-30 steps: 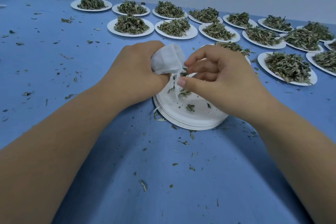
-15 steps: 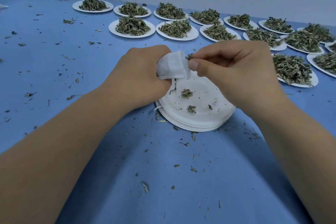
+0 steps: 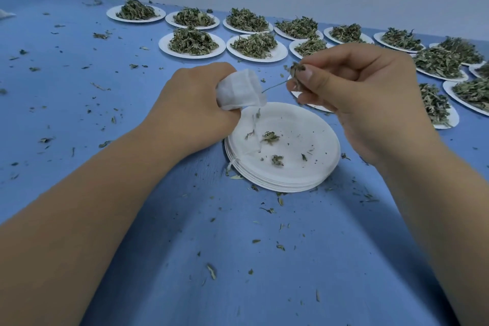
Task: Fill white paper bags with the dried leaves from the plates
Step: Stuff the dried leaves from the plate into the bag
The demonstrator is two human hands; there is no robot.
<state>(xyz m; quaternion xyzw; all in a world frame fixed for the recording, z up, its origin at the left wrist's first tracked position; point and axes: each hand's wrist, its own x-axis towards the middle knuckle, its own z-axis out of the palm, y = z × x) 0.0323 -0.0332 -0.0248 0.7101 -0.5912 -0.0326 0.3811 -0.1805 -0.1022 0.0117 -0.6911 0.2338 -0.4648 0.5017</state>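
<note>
My left hand (image 3: 193,108) grips a white paper bag (image 3: 239,88), its mouth turned to the right, above the left rim of a stack of white plates (image 3: 312,164). A few leaf scraps (image 3: 270,137) lie on the top plate. My right hand (image 3: 352,87) pinches a small bunch of dried leaves (image 3: 296,69) between thumb and fingers, a little right of the bag's mouth. A thin stem (image 3: 275,86) reaches from the bunch toward the bag.
Several white plates heaped with dried leaves (image 3: 193,41) stand in rows along the far side and right of the blue table (image 3: 264,259). Leaf crumbs are strewn over the cloth. A grey wall runs behind the table.
My right hand rose from the plate with a pinch of leaves, went to the bag's mouth, then drew back to the right. The left hand kept hold of the bag.
</note>
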